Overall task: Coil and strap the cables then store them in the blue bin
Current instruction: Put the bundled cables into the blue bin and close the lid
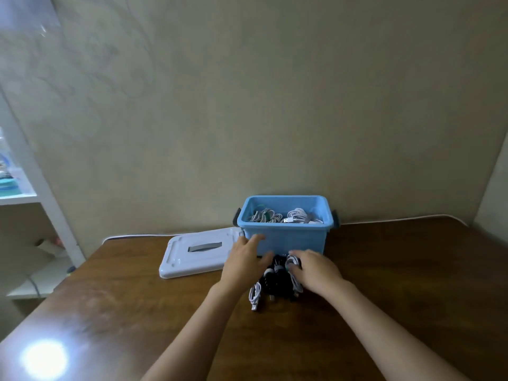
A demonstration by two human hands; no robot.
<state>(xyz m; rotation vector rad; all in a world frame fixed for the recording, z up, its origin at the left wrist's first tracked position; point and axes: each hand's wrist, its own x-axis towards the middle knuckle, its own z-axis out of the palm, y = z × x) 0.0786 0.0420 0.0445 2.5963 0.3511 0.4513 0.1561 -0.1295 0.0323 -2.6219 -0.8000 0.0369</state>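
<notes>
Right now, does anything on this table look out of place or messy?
Nothing is spilled or damaged. The blue bin is open, with its white lid lying flat on the table to its left. A few bundled cables, white and black, still lie outside the bin between the left hand and the right hand.

A room in a home, by the look of it: a dark wooden table pushed against a plain beige plastered wall, with a thin white cord running along the joint behind it. Well to the left of the hands at the table's middle stands a white shelving unit holding blurred household items, cardboard on the floor beneath it.
</notes>
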